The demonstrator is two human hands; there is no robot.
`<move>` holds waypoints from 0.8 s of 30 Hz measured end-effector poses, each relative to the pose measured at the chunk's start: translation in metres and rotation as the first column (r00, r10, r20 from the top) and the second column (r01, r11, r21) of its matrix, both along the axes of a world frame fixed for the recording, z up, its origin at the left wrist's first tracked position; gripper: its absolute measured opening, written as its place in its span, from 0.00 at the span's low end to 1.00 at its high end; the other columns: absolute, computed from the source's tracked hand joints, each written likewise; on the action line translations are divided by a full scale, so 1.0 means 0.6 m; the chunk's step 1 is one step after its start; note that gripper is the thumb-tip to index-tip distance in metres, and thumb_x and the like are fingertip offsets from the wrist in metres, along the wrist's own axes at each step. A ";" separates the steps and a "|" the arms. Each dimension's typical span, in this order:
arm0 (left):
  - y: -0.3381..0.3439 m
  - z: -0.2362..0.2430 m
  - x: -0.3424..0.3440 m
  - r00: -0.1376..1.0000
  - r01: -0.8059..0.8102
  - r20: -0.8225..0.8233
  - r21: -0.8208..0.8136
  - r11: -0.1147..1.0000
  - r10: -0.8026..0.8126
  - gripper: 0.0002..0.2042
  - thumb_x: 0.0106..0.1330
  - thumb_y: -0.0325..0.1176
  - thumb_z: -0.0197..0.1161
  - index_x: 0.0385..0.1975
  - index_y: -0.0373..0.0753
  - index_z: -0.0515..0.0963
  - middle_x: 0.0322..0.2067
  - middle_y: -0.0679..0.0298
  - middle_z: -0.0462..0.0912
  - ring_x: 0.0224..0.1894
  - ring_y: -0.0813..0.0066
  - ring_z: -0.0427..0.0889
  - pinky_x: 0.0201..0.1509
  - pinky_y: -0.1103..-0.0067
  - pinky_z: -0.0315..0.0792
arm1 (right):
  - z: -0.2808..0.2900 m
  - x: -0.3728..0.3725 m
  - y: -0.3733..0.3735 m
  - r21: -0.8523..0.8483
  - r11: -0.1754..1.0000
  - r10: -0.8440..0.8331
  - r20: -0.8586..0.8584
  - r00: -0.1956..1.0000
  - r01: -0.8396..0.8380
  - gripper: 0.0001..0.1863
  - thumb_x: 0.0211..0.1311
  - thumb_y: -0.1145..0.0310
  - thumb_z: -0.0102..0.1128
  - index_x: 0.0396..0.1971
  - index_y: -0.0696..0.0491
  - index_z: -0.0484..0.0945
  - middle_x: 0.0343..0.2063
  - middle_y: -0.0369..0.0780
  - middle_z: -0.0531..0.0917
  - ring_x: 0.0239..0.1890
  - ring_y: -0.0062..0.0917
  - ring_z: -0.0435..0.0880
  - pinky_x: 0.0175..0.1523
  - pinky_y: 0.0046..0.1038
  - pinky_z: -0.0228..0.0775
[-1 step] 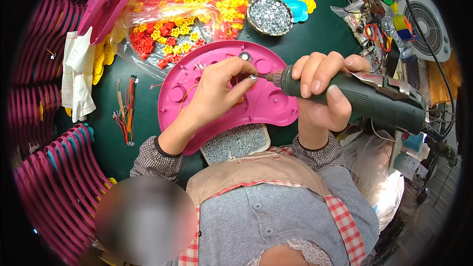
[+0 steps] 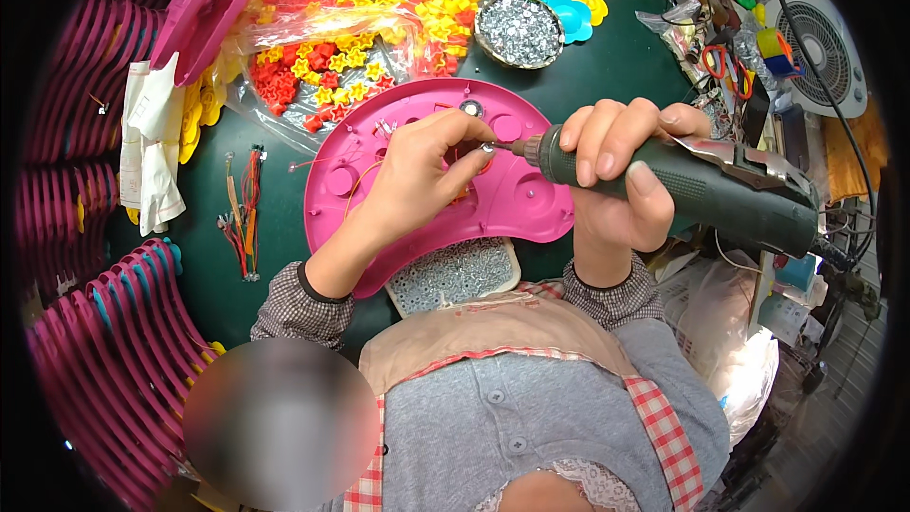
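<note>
My right hand (image 2: pixel 621 156) is wrapped around a dark green electric screwdriver (image 2: pixel 730 192), held sideways with its bit pointing left. My left hand (image 2: pixel 422 171) is closed in a pinch at the tip of the bit; what lies between the thumb and finger is too small to make out. Beneath that hand is a curved pink plastic shell (image 2: pixel 536 199), lying open side up on the table, with posts, round recesses and thin wires inside. The left hand hides part of its middle. A white tray (image 2: pixel 518 275) of small metal parts sits at the shell's near edge.
A bowl (image 2: pixel 477 38) of small metal pieces stands beyond the shell. Plastic bags of red and yellow star pieces (image 2: pixel 327 62) lie at the far left. Wire bundles (image 2: pixel 248 213) rest left of the shell, near stacked pink shells (image 2: pixel 123 322). A fan (image 2: pixel 825 47) stands far right.
</note>
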State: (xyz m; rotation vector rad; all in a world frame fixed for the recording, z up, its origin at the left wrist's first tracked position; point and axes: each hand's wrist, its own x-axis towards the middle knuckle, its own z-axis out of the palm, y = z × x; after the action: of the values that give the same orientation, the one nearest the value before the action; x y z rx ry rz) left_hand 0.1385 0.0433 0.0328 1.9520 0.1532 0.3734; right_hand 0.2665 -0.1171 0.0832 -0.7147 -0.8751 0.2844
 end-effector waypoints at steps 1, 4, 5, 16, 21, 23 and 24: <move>0.000 0.000 0.001 1.000 -0.004 0.003 0.039 0.999 0.004 0.08 0.66 0.21 0.71 0.43 0.32 0.84 0.34 0.62 0.86 0.30 0.80 0.82 0.35 0.80 0.77 | -0.001 -0.001 0.001 0.003 1.000 -0.011 -0.004 1.000 0.011 0.25 0.65 0.73 0.59 0.60 0.51 0.63 0.26 0.41 0.79 0.25 0.28 0.77 0.42 0.40 0.77; -0.005 0.003 0.007 1.000 -0.018 0.002 0.107 0.994 0.018 0.08 0.65 0.22 0.71 0.42 0.33 0.83 0.33 0.61 0.86 0.31 0.78 0.83 0.35 0.79 0.76 | -0.004 -0.002 0.005 0.003 0.999 -0.040 0.004 0.999 0.040 0.24 0.65 0.74 0.59 0.59 0.52 0.63 0.25 0.41 0.79 0.24 0.28 0.77 0.41 0.40 0.78; -0.006 0.003 0.008 1.000 -0.007 -0.014 0.107 0.994 0.009 0.08 0.65 0.22 0.71 0.42 0.33 0.83 0.33 0.61 0.86 0.30 0.77 0.83 0.35 0.79 0.76 | -0.005 -0.002 0.004 0.001 0.999 -0.040 0.003 0.999 0.040 0.24 0.64 0.75 0.59 0.59 0.52 0.63 0.25 0.41 0.79 0.24 0.28 0.77 0.41 0.40 0.78; -0.006 0.011 0.012 0.997 0.007 -0.073 0.120 0.993 0.002 0.09 0.65 0.25 0.72 0.42 0.33 0.82 0.32 0.61 0.85 0.29 0.76 0.81 0.34 0.78 0.75 | -0.008 0.000 0.003 0.007 0.999 -0.053 0.031 0.998 0.053 0.25 0.65 0.76 0.59 0.59 0.54 0.62 0.25 0.42 0.79 0.24 0.29 0.78 0.41 0.41 0.79; -0.012 0.012 0.012 0.998 -0.035 -0.045 0.096 0.995 0.039 0.07 0.62 0.23 0.70 0.37 0.32 0.80 0.32 0.54 0.84 0.33 0.56 0.86 0.37 0.68 0.79 | -0.012 -0.001 0.008 0.020 0.999 -0.048 0.035 0.998 0.048 0.25 0.64 0.78 0.59 0.60 0.55 0.62 0.25 0.42 0.80 0.25 0.29 0.78 0.40 0.41 0.79; -0.016 0.003 0.013 0.996 -0.083 0.024 0.215 0.973 0.080 0.06 0.62 0.25 0.70 0.36 0.33 0.80 0.32 0.55 0.84 0.34 0.55 0.86 0.37 0.67 0.79 | -0.016 -0.003 0.014 0.033 0.998 -0.052 0.041 0.998 0.051 0.26 0.64 0.79 0.59 0.60 0.55 0.62 0.25 0.43 0.80 0.25 0.29 0.78 0.39 0.41 0.79; -0.019 -0.001 0.015 0.991 -0.124 0.078 0.308 0.943 0.105 0.06 0.62 0.25 0.71 0.36 0.34 0.81 0.32 0.55 0.84 0.34 0.55 0.86 0.37 0.67 0.79 | -0.018 -0.002 0.016 0.037 0.997 -0.064 0.066 0.996 0.061 0.26 0.63 0.80 0.58 0.60 0.55 0.62 0.25 0.43 0.80 0.25 0.29 0.78 0.39 0.40 0.80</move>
State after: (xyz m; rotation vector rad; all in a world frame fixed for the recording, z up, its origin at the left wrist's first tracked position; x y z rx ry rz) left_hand 0.1476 0.0320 0.0320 2.2473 0.1773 0.5615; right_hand 0.2655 -0.1073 0.0725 -0.7216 -0.9175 0.1898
